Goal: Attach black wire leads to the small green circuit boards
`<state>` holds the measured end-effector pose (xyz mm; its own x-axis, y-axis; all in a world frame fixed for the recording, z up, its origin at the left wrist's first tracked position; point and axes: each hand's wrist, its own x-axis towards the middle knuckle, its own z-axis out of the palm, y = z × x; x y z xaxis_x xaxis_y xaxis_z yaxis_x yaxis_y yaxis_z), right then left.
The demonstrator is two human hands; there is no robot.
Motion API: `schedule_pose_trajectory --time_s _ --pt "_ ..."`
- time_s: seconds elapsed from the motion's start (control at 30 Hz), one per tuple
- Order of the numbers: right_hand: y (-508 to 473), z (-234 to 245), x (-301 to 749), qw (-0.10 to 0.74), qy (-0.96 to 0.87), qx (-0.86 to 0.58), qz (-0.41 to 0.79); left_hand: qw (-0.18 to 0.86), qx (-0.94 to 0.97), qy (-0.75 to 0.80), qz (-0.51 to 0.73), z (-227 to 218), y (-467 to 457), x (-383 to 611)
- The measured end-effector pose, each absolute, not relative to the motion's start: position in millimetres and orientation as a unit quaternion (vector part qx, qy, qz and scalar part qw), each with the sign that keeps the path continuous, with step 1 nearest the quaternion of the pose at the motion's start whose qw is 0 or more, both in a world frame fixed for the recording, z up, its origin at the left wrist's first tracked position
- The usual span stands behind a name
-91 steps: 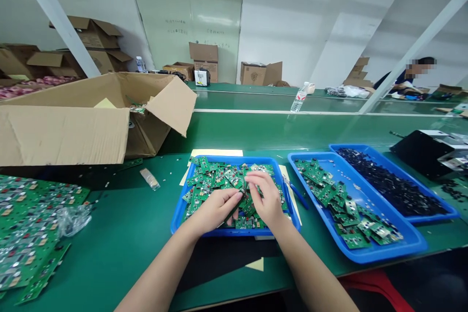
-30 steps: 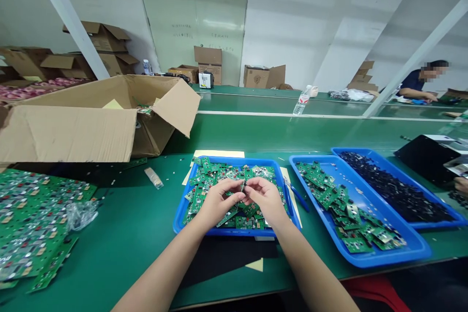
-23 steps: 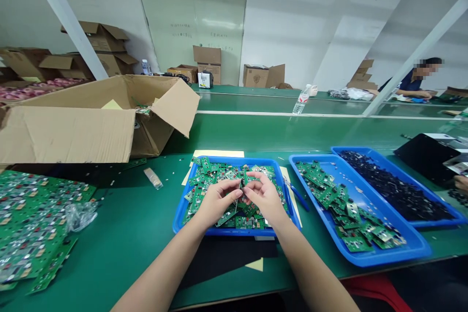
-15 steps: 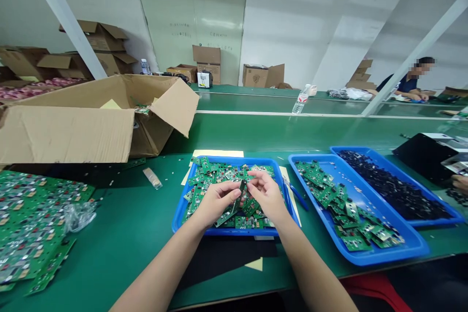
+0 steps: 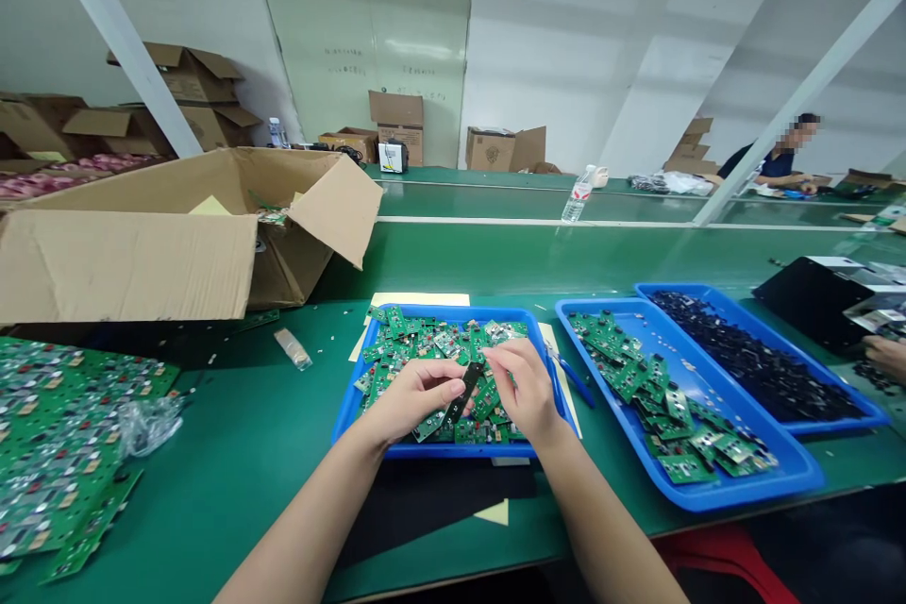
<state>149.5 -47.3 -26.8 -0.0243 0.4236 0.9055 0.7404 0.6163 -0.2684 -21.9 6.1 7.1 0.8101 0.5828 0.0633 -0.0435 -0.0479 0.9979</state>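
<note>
A narrow dark circuit board strip [image 5: 465, 393] is pinched between the thumb and fingers of my left hand [image 5: 423, 399]. It is tilted, its upper end leaning to the right. My right hand [image 5: 525, 387] is closed at that upper end, thumb and fingertips drawn together; what they hold, if anything, is too small to make out. Beneath both hands lies a blue tray [image 5: 453, 450] heaped with small green circuit boards [image 5: 403, 340].
To the right stand a second blue tray [image 5: 743, 494] of green boards and another tray with black parts [image 5: 750, 354]. Blue-handled pliers [image 5: 577, 381] lie between trays. At left are a cardboard box [image 5: 127, 264], large board panels [image 5: 63, 434] and a plastic bag [image 5: 150, 425]. A co-worker's hand [image 5: 884, 357] shows far right.
The dark strip has turned so more of its flat face shows. My right hand's fingers have drawn together and dipped slightly at its upper end. The view has shifted slightly.
</note>
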Motion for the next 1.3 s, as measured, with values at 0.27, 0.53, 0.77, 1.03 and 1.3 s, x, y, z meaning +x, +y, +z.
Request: schedule_pose_trajectory --time_s 0.27,0.53,0.77,1.03,1.3 --pt "-46.1 -31.3 147.0 0.66 -0.58 -0.47 -0.084 0.543 0.728 0.213 0.361 -8.0 9.2 -20.9" --pt "-47.7 -26.2 142.9 0.596 -0.627 -0.489 0.116 0.282 0.846 0.193 0.408 -17.8 15.7 -22.3" --pt "-49.0 -23.8 141.6 0.602 -0.633 -0.482 0.071 0.265 0.85 0.195 0.412 -17.8 15.4 -22.3" --pt "-48.2 -27.9 147.9 0.566 -0.698 -0.437 -0.033 0.289 0.841 0.209 0.406 -21.2 14.8 -19.9" --pt "-49.8 -25.3 153.4 0.547 -0.683 -0.461 0.146 0.214 0.842 0.218 0.444 -19.2 18.0 -24.3"
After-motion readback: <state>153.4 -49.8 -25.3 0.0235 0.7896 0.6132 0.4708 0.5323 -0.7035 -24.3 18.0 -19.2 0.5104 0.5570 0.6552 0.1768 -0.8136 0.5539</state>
